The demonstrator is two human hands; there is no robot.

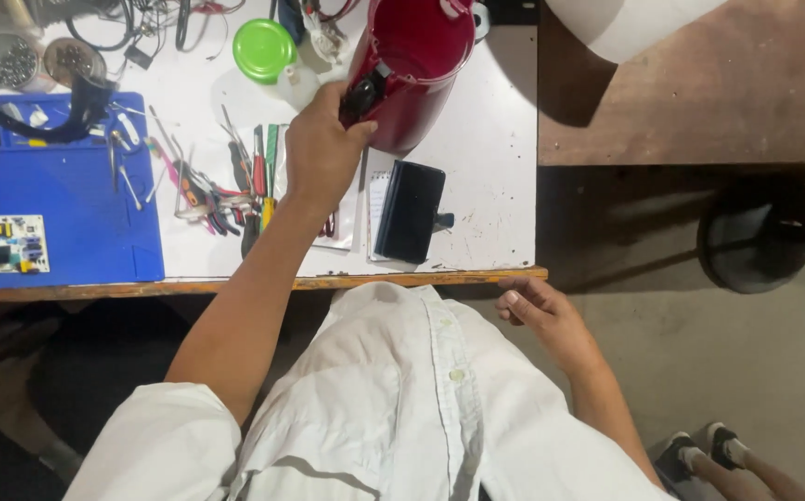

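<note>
We see red kettle (416, 65) cut off by top edge, upper part out of view. Left hand (321, 153) hides our view of its fingers on black handle (363, 96). Small tools (207, 186) on worktop (486, 167) too small to tell apart. Shoes (699, 450) cut by bottom edge.

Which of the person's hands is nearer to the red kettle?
Left. The left hand grips the black handle of the red kettle on the white table. The right hand hangs off the table edge, well away from it.
</note>
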